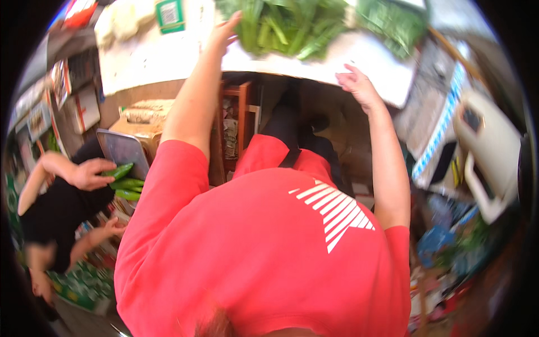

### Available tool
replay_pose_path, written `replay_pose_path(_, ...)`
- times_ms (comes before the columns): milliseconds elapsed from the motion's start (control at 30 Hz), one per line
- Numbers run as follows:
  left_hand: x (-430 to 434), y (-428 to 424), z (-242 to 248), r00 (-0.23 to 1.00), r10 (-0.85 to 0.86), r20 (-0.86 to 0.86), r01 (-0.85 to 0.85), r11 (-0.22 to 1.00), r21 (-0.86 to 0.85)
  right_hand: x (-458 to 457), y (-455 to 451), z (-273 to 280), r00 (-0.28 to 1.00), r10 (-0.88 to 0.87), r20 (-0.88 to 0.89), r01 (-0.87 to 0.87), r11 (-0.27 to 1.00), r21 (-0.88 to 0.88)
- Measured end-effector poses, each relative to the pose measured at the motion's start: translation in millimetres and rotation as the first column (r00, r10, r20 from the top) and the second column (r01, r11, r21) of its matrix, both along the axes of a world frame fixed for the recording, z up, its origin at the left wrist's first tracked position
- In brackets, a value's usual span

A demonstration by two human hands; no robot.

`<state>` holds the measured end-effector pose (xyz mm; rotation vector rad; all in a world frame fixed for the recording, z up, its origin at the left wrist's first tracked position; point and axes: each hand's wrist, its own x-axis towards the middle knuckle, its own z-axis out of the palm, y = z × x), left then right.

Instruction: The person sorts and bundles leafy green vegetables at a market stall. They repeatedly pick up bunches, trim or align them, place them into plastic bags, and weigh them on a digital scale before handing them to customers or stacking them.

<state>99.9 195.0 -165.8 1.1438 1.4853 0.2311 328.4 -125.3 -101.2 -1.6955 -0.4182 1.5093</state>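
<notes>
My left hand (224, 34) is at the left end of a heap of leafy green vegetables (290, 31) on a white tabletop (156, 61). Its fingers are apart, and I cannot tell whether they touch the stalks. Over the table's front edge, my right hand (354, 83) is empty, with some fingers partly curled and one pointing left. A second bunch of greens (393, 27) lies farther right, blurred. Glare washes out much of the tabletop.
Pale vegetables (122, 21) and a green card with a printed code (170, 16) are at the table's left. Another person's hand (90, 173) holds green peppers (122, 171) beside a plastic tray (124, 149). A beige plastic jug (488, 139) stands right.
</notes>
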Motion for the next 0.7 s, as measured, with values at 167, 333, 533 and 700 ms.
replay_pose_path(167,16.7,-39.9,-3.1,0.995,0.059,0.081,-0.075,0.975,0.209,19.5,97.9,-41.3,0.984,-0.120,0.130,0.120,0.993,0.009)
replay_pose_path(333,-13.7,-122.6,57.4,0.993,-0.022,-0.115,0.090,0.775,0.625,21.5,101.1,-51.9,0.983,-0.154,0.100,0.151,0.988,0.038)
replay_pose_path(533,-80.2,-192.5,138.2,0.943,-0.331,-0.026,0.309,0.847,0.432,65.3,35.7,-87.4,0.939,-0.340,-0.049,0.318,0.914,-0.252)
replay_pose_path(700,-130.1,-243.5,176.5,0.925,-0.083,-0.370,0.353,0.549,0.758,69.2,8.3,-84.3,0.965,-0.252,0.073,0.262,0.932,-0.249)
